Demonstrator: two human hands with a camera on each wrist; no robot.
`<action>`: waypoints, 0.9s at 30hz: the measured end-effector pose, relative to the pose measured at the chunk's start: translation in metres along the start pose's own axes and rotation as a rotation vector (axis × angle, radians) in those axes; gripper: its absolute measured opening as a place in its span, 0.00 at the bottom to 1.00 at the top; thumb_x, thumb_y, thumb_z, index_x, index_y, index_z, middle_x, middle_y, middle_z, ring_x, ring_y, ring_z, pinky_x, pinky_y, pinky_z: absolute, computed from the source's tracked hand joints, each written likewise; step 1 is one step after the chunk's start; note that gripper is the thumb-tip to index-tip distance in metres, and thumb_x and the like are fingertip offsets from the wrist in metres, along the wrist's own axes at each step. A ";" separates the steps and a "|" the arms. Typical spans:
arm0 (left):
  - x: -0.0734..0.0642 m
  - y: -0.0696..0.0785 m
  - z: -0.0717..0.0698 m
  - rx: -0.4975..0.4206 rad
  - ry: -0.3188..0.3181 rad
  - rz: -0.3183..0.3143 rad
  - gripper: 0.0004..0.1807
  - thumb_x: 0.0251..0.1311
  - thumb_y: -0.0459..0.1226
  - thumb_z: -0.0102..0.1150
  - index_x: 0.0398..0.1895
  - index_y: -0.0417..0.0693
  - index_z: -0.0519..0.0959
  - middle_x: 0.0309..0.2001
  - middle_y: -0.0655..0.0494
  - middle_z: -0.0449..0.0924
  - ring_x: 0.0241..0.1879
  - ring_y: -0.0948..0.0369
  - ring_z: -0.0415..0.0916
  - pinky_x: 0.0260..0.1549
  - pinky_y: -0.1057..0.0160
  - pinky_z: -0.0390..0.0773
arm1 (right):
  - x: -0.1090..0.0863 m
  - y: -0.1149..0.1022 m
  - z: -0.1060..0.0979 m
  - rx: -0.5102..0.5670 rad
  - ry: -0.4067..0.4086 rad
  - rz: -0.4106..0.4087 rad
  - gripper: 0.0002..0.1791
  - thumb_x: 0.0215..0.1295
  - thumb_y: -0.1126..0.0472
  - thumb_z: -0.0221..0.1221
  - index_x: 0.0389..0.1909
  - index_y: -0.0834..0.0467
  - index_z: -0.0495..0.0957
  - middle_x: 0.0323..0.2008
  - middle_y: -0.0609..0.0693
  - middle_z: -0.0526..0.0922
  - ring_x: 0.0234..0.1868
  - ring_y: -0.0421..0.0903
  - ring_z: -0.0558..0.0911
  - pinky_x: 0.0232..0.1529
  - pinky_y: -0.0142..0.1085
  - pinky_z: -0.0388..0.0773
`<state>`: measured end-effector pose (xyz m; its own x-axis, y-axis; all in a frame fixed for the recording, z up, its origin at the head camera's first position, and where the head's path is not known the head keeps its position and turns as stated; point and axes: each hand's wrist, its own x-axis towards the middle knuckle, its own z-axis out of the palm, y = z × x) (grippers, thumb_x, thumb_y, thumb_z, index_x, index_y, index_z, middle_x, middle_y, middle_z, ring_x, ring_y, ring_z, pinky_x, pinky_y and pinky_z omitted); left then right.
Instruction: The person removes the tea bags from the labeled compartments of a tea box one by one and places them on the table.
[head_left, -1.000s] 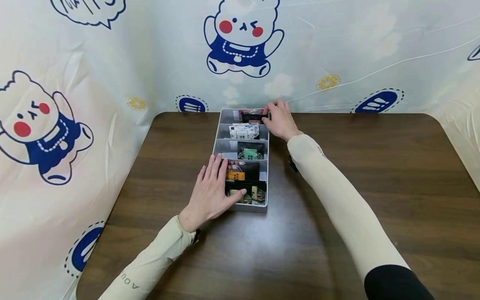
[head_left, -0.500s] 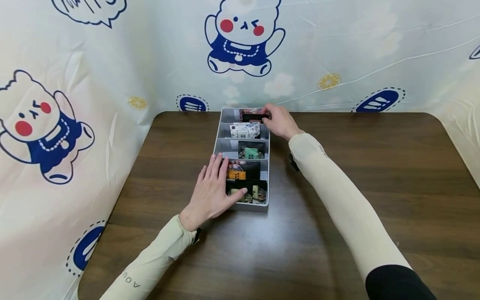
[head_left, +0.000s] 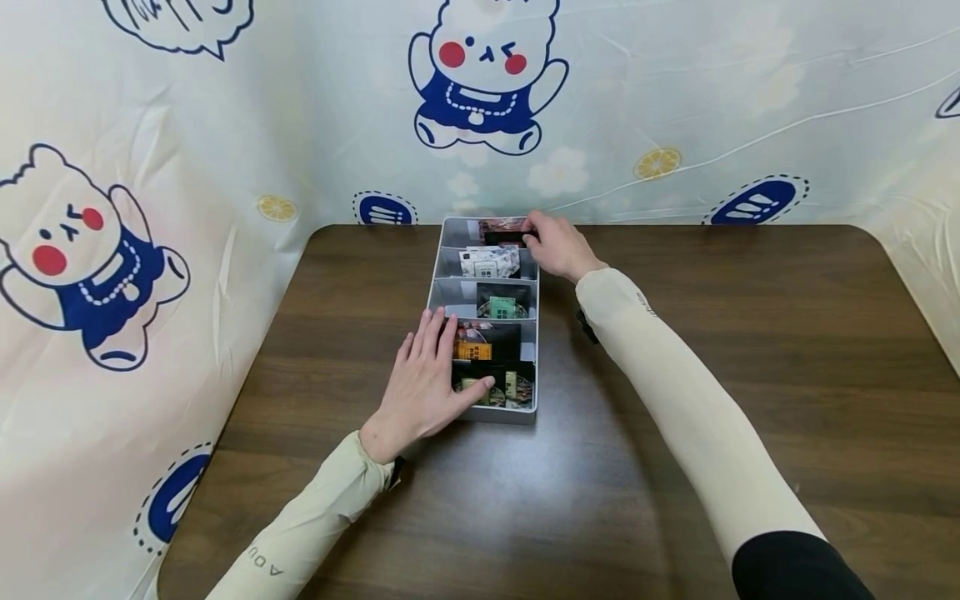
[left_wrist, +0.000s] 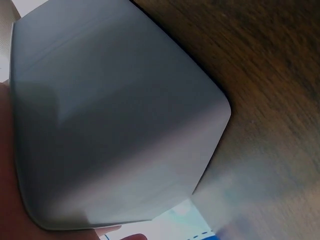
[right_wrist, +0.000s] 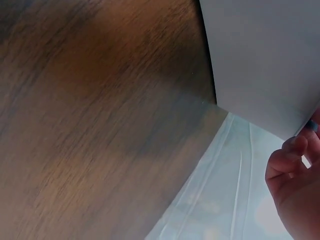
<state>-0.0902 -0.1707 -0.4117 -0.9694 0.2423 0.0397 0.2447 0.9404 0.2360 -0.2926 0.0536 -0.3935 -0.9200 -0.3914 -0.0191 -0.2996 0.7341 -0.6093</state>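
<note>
A grey divided box (head_left: 497, 416) stands lengthwise at the far side of the table, with packets in its compartments. My left hand (head_left: 420, 387) rests over its near left rim, fingers straight and thumb across the nearest compartment. At the far right corner, my right hand (head_left: 561, 246) pinches the edge of a dark packet (head_left: 501, 238) in the farthest compartment. Closer in lie white patterned packets (head_left: 487, 263), a black packet with a green label (head_left: 502, 302), one with an orange label (head_left: 487, 342), and dark packets (head_left: 517, 387) nearest. Both wrist views show mainly the box's outer wall (left_wrist: 120, 110).
The brown wooden table (head_left: 720, 358) spreads on both sides of the box. Behind and to the left hangs a pale curtain (head_left: 315, 100) with cartoon prints, meeting the table's far edge close behind the box.
The right fingers have lowered slightly at the far corner, and the dark packet there sits a little deeper. My left hand stays in place on the box.
</note>
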 end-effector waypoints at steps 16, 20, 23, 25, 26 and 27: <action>-0.001 0.000 0.001 -0.012 0.029 0.005 0.54 0.55 0.71 0.46 0.75 0.45 0.52 0.77 0.44 0.45 0.77 0.46 0.42 0.68 0.38 0.54 | -0.004 -0.003 -0.008 0.003 0.033 -0.020 0.14 0.74 0.57 0.45 0.56 0.56 0.67 0.46 0.56 0.78 0.37 0.52 0.74 0.42 0.45 0.71; 0.000 0.001 0.001 -0.012 0.034 0.002 0.53 0.54 0.71 0.46 0.75 0.46 0.53 0.77 0.44 0.45 0.76 0.47 0.43 0.68 0.38 0.54 | -0.006 -0.003 -0.012 -0.013 0.031 -0.036 0.16 0.72 0.60 0.49 0.58 0.55 0.68 0.45 0.55 0.78 0.36 0.51 0.73 0.39 0.44 0.71; 0.000 0.000 0.002 -0.014 0.044 0.005 0.53 0.54 0.71 0.46 0.75 0.46 0.53 0.76 0.44 0.46 0.76 0.47 0.43 0.68 0.38 0.55 | -0.007 -0.004 -0.016 -0.019 0.037 -0.050 0.17 0.72 0.60 0.49 0.60 0.54 0.69 0.40 0.54 0.79 0.32 0.51 0.73 0.35 0.42 0.69; 0.000 0.000 0.002 -0.014 0.049 0.007 0.53 0.54 0.71 0.47 0.75 0.46 0.54 0.76 0.44 0.47 0.76 0.47 0.44 0.68 0.38 0.55 | -0.008 -0.005 -0.018 -0.019 0.046 -0.058 0.18 0.72 0.60 0.49 0.61 0.54 0.69 0.38 0.54 0.79 0.29 0.51 0.72 0.33 0.41 0.68; 0.000 0.000 0.002 -0.015 0.049 0.008 0.53 0.54 0.71 0.47 0.75 0.46 0.53 0.76 0.43 0.47 0.76 0.47 0.44 0.68 0.38 0.55 | -0.008 -0.006 -0.020 -0.017 0.051 -0.060 0.19 0.72 0.59 0.48 0.61 0.54 0.69 0.37 0.54 0.79 0.28 0.51 0.72 0.32 0.41 0.68; 0.000 0.000 0.002 -0.018 0.049 0.008 0.53 0.54 0.71 0.47 0.75 0.47 0.53 0.76 0.43 0.47 0.76 0.47 0.43 0.68 0.38 0.55 | -0.009 -0.006 -0.021 -0.017 0.057 -0.062 0.19 0.72 0.59 0.48 0.62 0.54 0.69 0.36 0.54 0.79 0.27 0.51 0.72 0.31 0.41 0.68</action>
<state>-0.0900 -0.1701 -0.4140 -0.9674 0.2373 0.0886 0.2523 0.9339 0.2533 -0.2881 0.0643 -0.3727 -0.9122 -0.4047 0.0634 -0.3602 0.7188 -0.5946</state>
